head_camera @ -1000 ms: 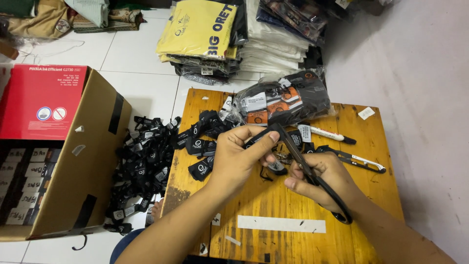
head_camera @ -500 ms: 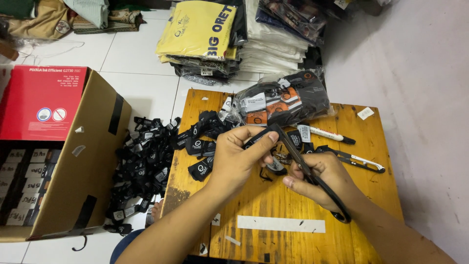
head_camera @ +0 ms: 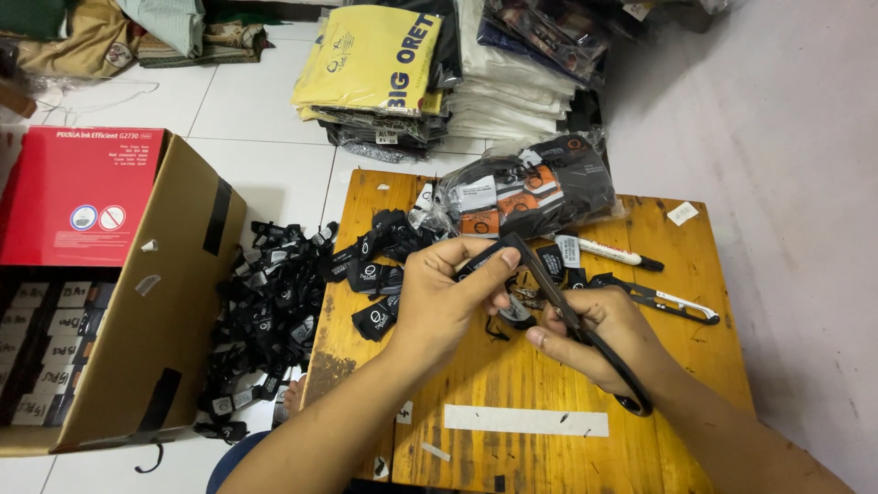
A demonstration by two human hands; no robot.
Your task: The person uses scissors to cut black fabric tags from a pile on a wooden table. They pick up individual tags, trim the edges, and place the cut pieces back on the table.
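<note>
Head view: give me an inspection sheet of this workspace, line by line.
Surface: worn wooden table with a white tape strip.
Job's things: black tag in the left hand; black scissors in the right hand.
Clutter: loose black tags, plastic bag of tags, marker, utility knife.
Grips: both closed on their items.
Cables: nothing seen.
Surroundings: cardboard box, tag pile on the floor, folded garments.
</note>
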